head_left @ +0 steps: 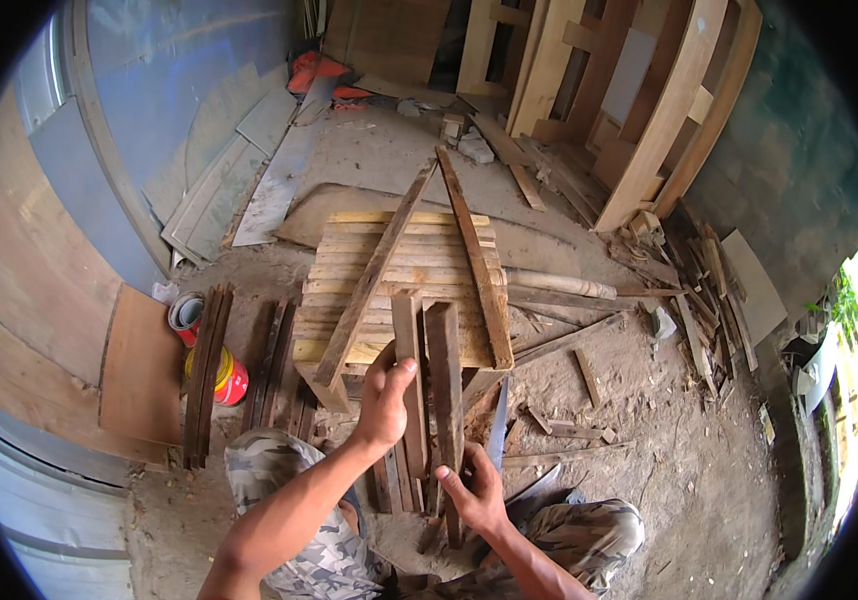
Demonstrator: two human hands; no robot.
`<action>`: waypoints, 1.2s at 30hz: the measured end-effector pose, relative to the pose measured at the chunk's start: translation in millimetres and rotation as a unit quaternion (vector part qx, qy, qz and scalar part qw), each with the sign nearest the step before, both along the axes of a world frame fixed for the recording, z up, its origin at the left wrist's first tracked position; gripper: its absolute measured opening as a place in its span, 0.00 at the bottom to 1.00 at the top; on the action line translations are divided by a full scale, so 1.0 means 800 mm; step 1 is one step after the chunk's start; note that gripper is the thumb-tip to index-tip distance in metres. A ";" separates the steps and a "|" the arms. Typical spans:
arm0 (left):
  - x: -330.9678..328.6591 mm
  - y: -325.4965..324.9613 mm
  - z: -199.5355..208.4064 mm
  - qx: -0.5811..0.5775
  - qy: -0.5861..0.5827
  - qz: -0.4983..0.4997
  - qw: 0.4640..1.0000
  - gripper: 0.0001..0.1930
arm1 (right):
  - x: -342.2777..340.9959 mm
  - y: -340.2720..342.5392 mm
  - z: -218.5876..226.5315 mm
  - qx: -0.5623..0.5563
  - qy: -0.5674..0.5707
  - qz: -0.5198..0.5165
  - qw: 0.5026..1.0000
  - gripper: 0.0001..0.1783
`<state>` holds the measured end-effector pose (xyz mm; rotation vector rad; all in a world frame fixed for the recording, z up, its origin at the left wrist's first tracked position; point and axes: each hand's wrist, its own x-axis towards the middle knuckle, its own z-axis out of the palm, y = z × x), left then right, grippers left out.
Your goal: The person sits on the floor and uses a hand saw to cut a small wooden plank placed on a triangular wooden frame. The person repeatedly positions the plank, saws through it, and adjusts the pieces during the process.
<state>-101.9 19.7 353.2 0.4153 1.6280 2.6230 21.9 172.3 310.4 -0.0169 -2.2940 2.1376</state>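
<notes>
My left hand [386, 402] is closed round a short wooden strip [411, 400], which stands nearly upright. Lower down, my right hand [473, 488] grips a darker wooden strip [444, 380] beside it, with the thumb across its face. The two strips are close together at their upper ends, in front of a low slatted wooden bench [419, 262]. Lying on the bench are two longer strips, the left one [379, 270] and the right one [473, 255], their far ends nearly meeting. A saw blade [498, 425] shows just beyond my right hand.
Dark strips [207, 380] lean by a red and yellow bucket [231, 380] on the left. More strips [271, 365] are stacked near my left knee. Wood scraps [569, 430] litter the dirt floor to the right. Tall wooden frames [649, 110] stand at the back right.
</notes>
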 end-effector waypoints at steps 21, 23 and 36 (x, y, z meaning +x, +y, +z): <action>0.023 0.027 0.008 0.029 -0.045 -0.034 0.998 0.24 | -0.012 0.010 0.010 0.056 0.012 0.074 0.996 0.27; 0.023 0.029 0.008 0.025 -0.044 -0.035 0.998 0.24 | -0.012 0.013 0.010 0.063 0.003 0.085 0.994 0.28; 0.021 0.029 0.010 0.043 -0.094 -0.015 0.994 0.22 | -0.015 0.020 0.028 0.046 -0.065 0.135 0.988 0.26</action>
